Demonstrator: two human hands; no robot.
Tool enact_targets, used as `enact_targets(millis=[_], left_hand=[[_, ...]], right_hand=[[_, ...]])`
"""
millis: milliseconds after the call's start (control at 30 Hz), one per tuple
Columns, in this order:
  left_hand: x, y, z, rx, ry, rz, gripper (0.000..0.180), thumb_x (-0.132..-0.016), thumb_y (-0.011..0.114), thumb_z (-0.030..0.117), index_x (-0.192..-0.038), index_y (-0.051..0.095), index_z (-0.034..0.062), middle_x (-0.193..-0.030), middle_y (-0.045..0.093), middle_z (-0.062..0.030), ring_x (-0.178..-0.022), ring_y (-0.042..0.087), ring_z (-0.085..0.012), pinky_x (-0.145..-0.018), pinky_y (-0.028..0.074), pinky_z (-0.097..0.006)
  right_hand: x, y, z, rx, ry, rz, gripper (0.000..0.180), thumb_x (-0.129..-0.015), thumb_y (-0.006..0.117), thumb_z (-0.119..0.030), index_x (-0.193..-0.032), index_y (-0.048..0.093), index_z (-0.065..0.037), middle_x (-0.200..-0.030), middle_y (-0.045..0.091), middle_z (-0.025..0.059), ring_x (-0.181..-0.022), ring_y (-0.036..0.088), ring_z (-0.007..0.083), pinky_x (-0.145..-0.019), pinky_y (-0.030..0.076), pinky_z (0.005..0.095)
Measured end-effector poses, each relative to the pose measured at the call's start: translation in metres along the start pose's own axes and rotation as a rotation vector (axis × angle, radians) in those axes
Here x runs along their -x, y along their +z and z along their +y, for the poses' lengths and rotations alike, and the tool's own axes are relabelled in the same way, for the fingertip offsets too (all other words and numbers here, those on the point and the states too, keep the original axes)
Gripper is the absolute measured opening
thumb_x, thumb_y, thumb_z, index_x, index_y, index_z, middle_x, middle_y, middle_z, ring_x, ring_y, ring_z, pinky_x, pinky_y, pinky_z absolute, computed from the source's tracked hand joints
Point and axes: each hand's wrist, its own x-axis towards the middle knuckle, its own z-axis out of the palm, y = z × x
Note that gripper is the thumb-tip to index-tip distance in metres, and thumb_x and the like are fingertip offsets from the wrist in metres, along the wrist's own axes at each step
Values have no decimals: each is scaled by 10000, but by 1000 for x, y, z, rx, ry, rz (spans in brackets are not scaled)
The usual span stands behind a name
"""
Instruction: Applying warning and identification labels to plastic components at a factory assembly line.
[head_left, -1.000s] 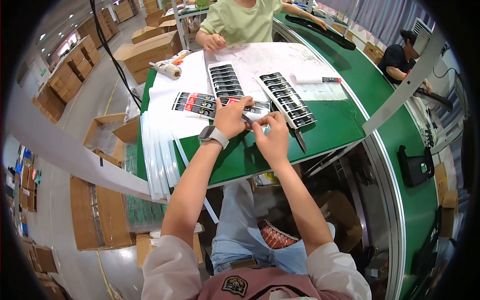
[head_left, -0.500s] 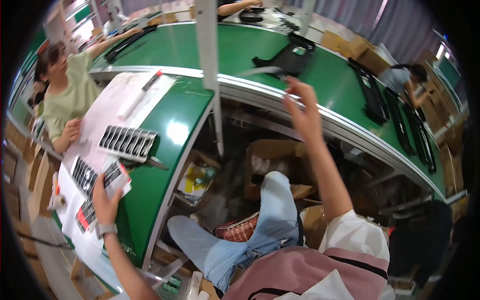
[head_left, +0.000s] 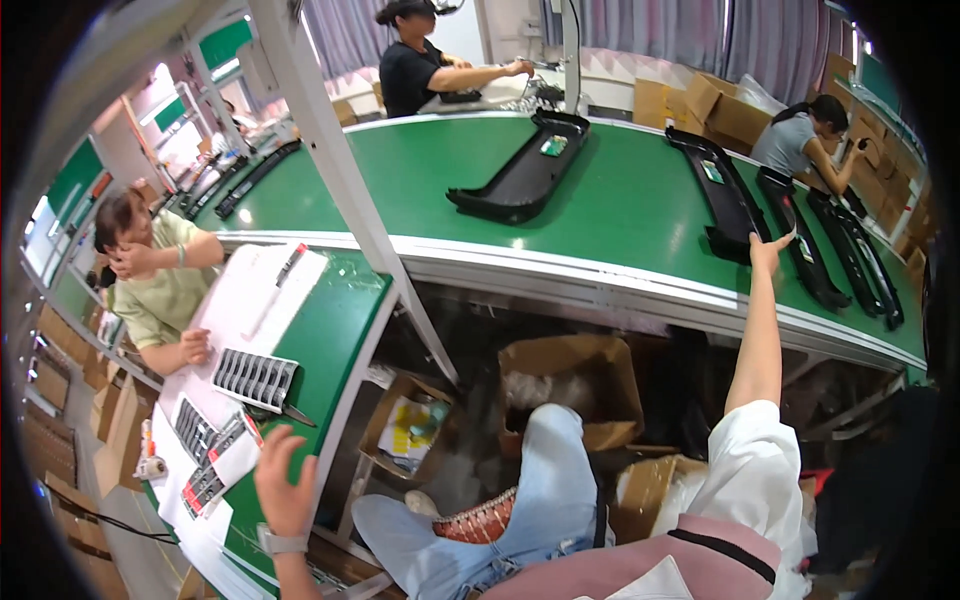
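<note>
Right hand [head_left: 770, 245] is up at about two o'clock, arm at full stretch, fingers on the near end of a long black plastic panel [head_left: 722, 190] lying on the green conveyor belt [head_left: 620, 215]. Fingers look curled over the panel's edge, but I can't tell from here whether it's a firm grasp or just a touch.

Left hand [head_left: 285, 490] is down at seven o'clock, fingers spread and released, holding nothing, a watch [head_left: 282, 543] on the wrist. It hovers over the edge of the small green counter [head_left: 325, 340], just beside a white sheet with dark strips of small parts [head_left: 212, 470].

Going outward on that counter: a grey tray of ribbed parts [head_left: 255, 378] at nine o'clock, and a red-and-black pen [head_left: 290, 264] on white paper [head_left: 255, 295] further up. A person in a light green shirt [head_left: 160, 290] sits across it at nine o'clock, one hand raised to the head.

On the belt, a second black panel [head_left: 525, 170] lies at twelve o'clock, and more black panels [head_left: 840, 245] run off at two to three o'clock. A person in a black top [head_left: 415, 65] works at twelve o'clock, another in grey [head_left: 800, 140] at two.

Below the belt, at six o'clock, open cardboard boxes [head_left: 570, 375] sit on the floor beside my jeans-clad knee [head_left: 550, 470].
</note>
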Motion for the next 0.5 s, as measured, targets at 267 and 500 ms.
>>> enact_targets(millis=[267, 500], left_hand=[[-3, 37, 57, 141, 107, -76, 144, -737, 688, 30, -879, 661, 27, -1085, 635, -136, -1012, 610, -326, -875, 486, -385], [-50, 70, 109, 472, 239, -98, 96, -773, 659, -4, -868, 659, -5, -938, 678, -129, -909, 654, -272, -821, 499, -336]], right_hand=[[16, -41, -22, -37, 28, 38, 845, -770, 554, -122, -1485, 111, -208, -1165, 604, 256, -1070, 584, 433, -943, 438, 491], [34, -206, 7, -744, -195, -177, 895, -714, 614, 53, -1494, 206, -108, -967, 613, 81, -767, 519, 94, -693, 441, 217]])
